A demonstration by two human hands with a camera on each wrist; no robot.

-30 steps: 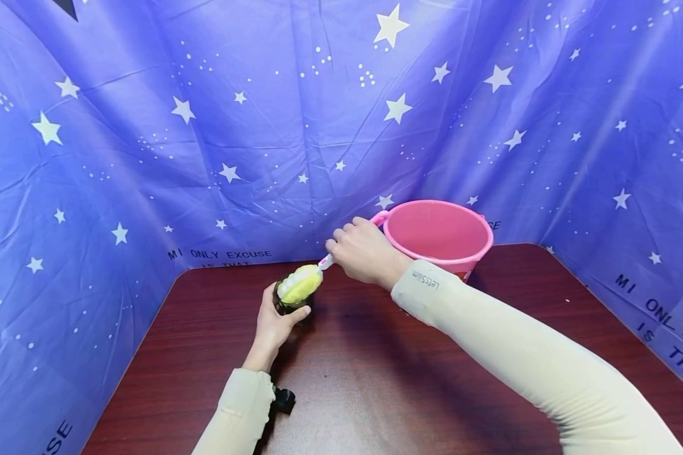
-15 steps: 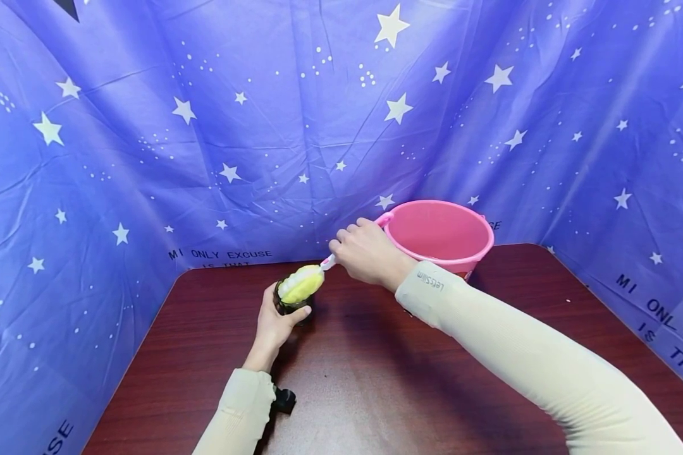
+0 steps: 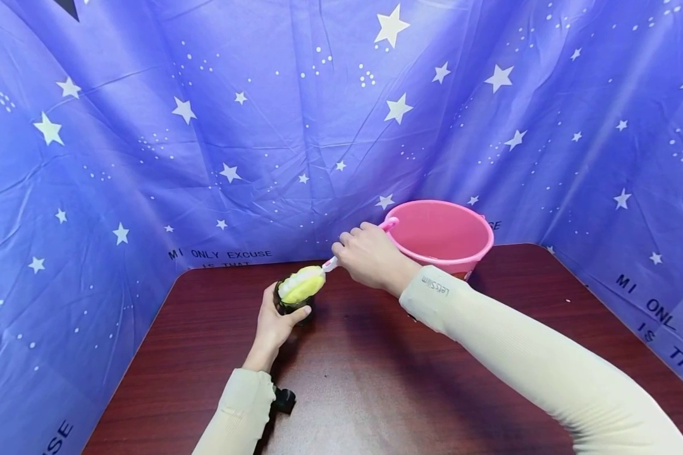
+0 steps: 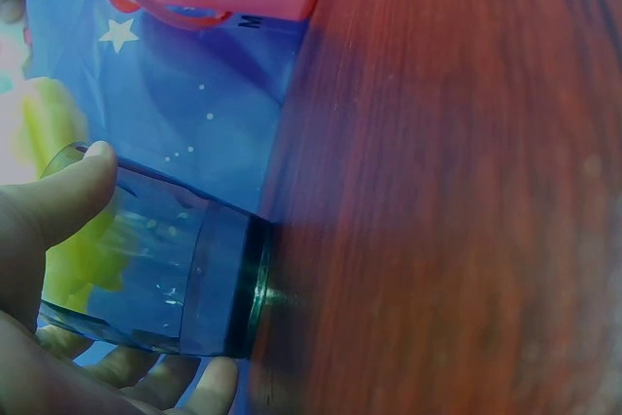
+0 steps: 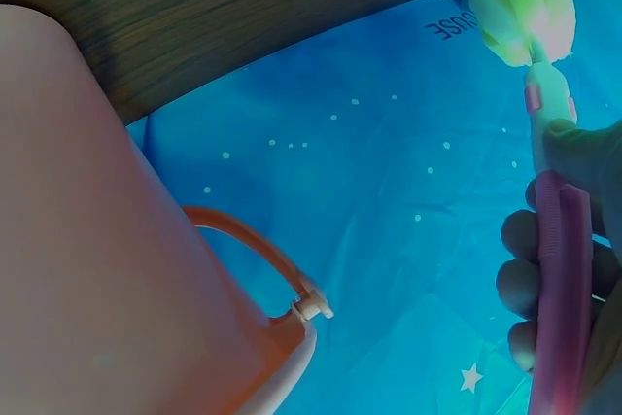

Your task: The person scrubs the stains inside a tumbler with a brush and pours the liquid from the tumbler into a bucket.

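Note:
My left hand (image 3: pixel 275 330) grips a dark see-through glass (image 4: pixel 160 255), thumb near its rim and fingers round the other side. The glass is on the table, its base against the wood in the left wrist view. In its mouth sits the yellow and white sponge head (image 3: pixel 301 284) of a cup brush, partly inside and partly sticking out. My right hand (image 3: pixel 371 256) holds the brush by its white and pink handle (image 5: pixel 564 289), fingers curled round it. The handle slants up and right from the glass; its pink end shows beyond the hand.
A pink bucket (image 3: pixel 438 234) stands at the back of the table, just right of my right hand. Its bail handle (image 5: pixel 248 230) hangs at the side. A starry blue curtain (image 3: pixel 296 126) surrounds the dark red table (image 3: pixel 364 379). A black object (image 3: pixel 284 400) is by my left wrist.
My right hand has shifted slightly right and down in the head view, and the brush moved a little outward with it. The left hand and glass have stayed put.

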